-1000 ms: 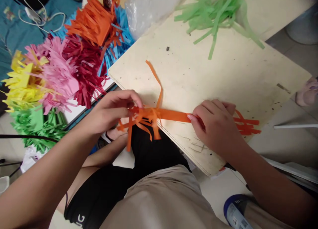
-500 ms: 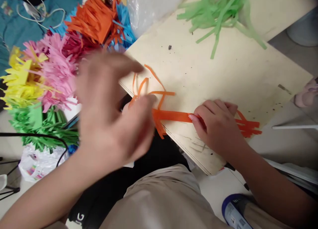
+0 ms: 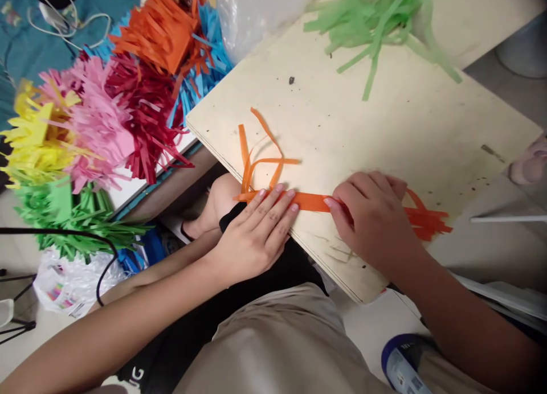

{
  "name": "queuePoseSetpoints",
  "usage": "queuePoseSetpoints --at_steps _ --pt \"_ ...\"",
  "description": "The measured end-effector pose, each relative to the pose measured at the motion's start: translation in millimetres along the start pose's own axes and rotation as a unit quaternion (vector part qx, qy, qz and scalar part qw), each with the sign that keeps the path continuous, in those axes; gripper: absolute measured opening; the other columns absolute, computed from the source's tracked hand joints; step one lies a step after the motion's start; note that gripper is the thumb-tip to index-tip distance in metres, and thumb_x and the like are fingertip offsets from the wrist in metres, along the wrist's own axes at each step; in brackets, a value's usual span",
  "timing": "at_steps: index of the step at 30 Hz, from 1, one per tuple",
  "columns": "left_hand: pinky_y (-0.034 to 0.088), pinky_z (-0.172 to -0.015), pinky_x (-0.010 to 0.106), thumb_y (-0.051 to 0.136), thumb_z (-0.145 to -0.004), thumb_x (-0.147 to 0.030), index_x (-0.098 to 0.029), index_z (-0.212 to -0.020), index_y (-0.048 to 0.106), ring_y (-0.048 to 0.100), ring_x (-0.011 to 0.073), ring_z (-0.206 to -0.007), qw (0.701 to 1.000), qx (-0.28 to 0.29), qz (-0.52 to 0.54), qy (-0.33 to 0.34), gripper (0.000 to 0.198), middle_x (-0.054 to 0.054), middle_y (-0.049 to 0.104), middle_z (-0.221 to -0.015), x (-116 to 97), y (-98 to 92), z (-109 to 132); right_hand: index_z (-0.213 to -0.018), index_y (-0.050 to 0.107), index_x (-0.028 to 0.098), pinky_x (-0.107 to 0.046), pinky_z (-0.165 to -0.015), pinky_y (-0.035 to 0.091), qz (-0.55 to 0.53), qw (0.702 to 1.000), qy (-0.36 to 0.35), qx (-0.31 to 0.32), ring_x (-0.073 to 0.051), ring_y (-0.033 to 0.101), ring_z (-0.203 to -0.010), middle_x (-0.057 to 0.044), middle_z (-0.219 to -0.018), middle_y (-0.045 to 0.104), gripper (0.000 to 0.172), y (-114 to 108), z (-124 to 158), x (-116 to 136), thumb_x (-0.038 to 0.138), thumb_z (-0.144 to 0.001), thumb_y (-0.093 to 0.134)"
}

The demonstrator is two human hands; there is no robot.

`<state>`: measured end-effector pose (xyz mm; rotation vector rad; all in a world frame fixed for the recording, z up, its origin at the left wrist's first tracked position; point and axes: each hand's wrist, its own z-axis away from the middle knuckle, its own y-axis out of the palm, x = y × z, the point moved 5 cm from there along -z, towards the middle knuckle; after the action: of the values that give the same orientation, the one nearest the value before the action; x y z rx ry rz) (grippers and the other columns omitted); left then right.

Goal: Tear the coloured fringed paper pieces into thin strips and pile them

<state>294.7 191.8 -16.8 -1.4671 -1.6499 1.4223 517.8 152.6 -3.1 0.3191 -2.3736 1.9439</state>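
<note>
An orange paper strip (image 3: 314, 201), fringed into thin tails at both ends, lies along the near edge of the pale wooden board (image 3: 342, 126). My left hand (image 3: 258, 229) rests flat on the strip's left part, fingers stretched out. Its thin orange tails (image 3: 277, 161) spread over the board beyond those fingertips. Around the strip's right part my right hand (image 3: 371, 217) is closed, thumb and fingers pinching it. More cut orange tails (image 3: 427, 220) stick out past the right hand. A light green fringed paper bundle (image 3: 371, 24) lies on the board's far side.
To the left are piled fringed paper bundles: orange (image 3: 162, 29), dark red (image 3: 143, 109), pink (image 3: 96, 115), yellow (image 3: 38, 138) and green (image 3: 68, 212). A clear plastic bag (image 3: 260, 18) lies at the back. A blue-lidded container (image 3: 404, 360) stands at lower right. A black cable (image 3: 64, 232) crosses the left.
My left hand has come down from above the board and now lies flat on the orange strip. The right hand keeps its place on it.
</note>
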Motion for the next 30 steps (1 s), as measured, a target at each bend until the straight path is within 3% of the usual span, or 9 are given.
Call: queuePoseSetpoints --at_steps 11,20,30 --pt "0.044 -0.141 0.061 0.061 -0.115 -0.024 -0.011 -0.188 0.009 0.036 0.0407 -0.174 0.999 0.028 -0.016 -0.02 0.091 0.026 0.047 -0.18 11.1 7.4 3.2 -0.086 0.059 0.022 -0.045 -0.091 0.034 -0.014 1.0 0.012 0.007 -0.027 0.054 -0.092 -0.008 -0.089 0.066 0.022 2.2 -1.5 -1.9 0.017 -0.107 0.054" --pt "0.046 -0.138 0.065 0.066 -0.11 -0.015 -0.023 -0.186 0.029 0.035 0.0429 -0.175 0.998 0.063 -0.015 -0.013 0.084 0.026 0.036 -0.187 14.7 1.7 2.6 -0.088 0.059 0.022 -0.046 -0.091 0.035 -0.003 1.0 0.004 0.003 -0.028 0.055 -0.094 -0.009 -0.09 0.066 0.021 2.5 -1.6 -1.6 0.015 -0.107 0.053" --pt "0.048 -0.137 0.06 0.063 -0.114 -0.022 -0.012 -0.185 0.028 0.041 0.0419 -0.173 0.998 0.049 -0.036 -0.003 0.079 0.027 0.048 -0.18 14.5 1.0 0.4 -0.088 0.058 0.023 -0.046 -0.091 0.038 0.01 1.0 -0.003 0.005 -0.029 0.055 -0.094 -0.009 -0.091 0.065 0.02 3.3 -0.6 -0.7 0.013 -0.104 0.055"
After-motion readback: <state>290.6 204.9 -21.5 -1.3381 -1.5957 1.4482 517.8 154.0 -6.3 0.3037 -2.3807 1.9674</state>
